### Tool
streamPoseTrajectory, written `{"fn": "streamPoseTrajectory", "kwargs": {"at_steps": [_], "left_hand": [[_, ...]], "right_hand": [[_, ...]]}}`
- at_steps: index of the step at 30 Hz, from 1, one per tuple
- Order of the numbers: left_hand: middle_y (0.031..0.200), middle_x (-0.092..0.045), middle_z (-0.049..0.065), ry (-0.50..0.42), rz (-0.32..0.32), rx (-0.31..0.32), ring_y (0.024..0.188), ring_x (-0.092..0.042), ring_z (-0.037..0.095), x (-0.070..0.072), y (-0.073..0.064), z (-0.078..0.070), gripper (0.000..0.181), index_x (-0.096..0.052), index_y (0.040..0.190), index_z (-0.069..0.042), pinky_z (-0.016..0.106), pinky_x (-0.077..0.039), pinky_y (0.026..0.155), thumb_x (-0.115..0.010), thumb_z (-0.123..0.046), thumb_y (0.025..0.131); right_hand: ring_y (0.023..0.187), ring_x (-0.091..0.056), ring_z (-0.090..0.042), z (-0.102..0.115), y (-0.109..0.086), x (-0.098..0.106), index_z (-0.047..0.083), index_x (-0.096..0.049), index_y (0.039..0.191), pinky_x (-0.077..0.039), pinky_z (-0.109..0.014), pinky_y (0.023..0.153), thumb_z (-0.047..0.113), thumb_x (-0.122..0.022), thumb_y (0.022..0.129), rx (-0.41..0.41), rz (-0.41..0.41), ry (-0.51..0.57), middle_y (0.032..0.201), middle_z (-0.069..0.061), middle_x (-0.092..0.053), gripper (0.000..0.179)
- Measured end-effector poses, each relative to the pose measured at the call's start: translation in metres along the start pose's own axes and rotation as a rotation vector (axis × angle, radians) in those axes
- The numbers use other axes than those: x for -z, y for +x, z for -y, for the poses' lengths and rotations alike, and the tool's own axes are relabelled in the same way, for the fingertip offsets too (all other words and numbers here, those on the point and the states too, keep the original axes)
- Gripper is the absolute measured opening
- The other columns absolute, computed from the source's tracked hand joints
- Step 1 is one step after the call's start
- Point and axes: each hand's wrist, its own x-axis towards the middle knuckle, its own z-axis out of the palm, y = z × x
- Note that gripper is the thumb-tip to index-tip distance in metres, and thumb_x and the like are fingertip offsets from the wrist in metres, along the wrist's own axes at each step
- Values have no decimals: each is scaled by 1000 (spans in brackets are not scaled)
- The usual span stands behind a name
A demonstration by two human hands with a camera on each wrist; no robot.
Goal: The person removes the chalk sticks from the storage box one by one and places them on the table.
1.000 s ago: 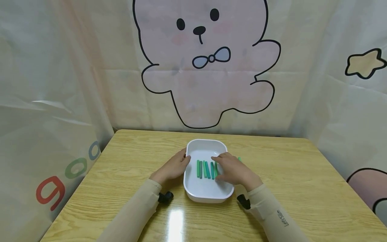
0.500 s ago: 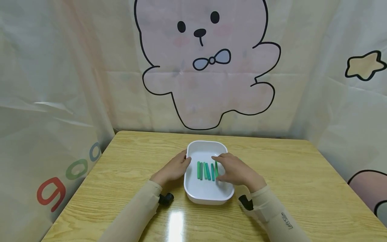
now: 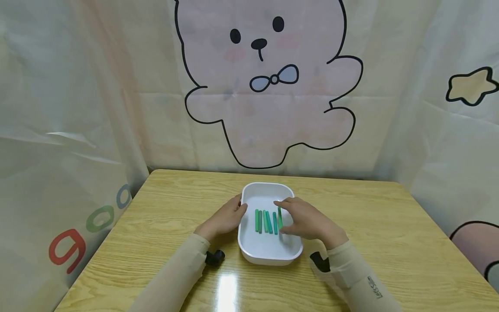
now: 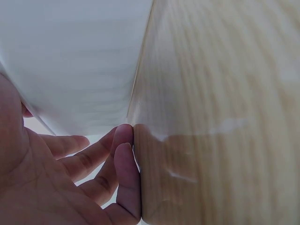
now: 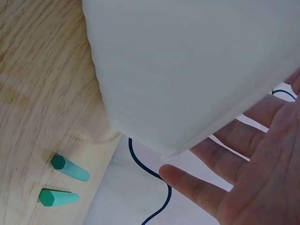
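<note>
A white plastic box (image 3: 269, 250) sits on the table in the head view, with several short sticks (image 3: 267, 222) in shades of green lying side by side inside. My left hand (image 3: 222, 219) grips the box's left side, thumb on the rim and fingers low along the outer wall. Over the right rim reaches my right hand (image 3: 308, 220). Its thumb and index finger are spread near the two ends of the rightmost green stick (image 3: 280, 219); contact with it cannot be made out. The other fingers extend beside the box's outer wall (image 5: 183, 61) in the right wrist view.
Two green six-sided sticks (image 5: 71, 168) lie on the wooden table (image 5: 33, 103) beyond the box, in the right wrist view. A cloth backdrop (image 3: 163, 130) with a drawn bear hangs behind the table's far edge.
The view has tilted up slightly, so everything sits a little lower. My right forearm has shifted slightly to the right. My left hand keeps its place on the box, and the sticks lie as before.
</note>
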Motion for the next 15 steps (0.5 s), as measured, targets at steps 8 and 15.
{"fn": "streamPoseTrajectory", "kwargs": {"at_steps": [8, 15], "left_hand": [[161, -44, 15, 4, 3, -9, 146, -47, 30, 0, 1, 0, 58, -26, 165, -9, 52, -41, 119, -34, -34, 113], [158, -47, 16, 4, 0, -3, 142, -50, 30, 0, 1, 0, 58, -26, 165, -9, 52, -44, 117, -34, -34, 113]], "right_hand": [[131, -59, -31, 1, -4, 5, 6, -55, 149, -50, -51, 109, 26, -88, 84, 21, -2, 17, 143, -12, -62, 76], [130, -59, -31, -1, -6, 8, 6, -55, 150, -51, -51, 109, 26, -88, 83, 29, -7, 21, 142, -12, -62, 77]]}}
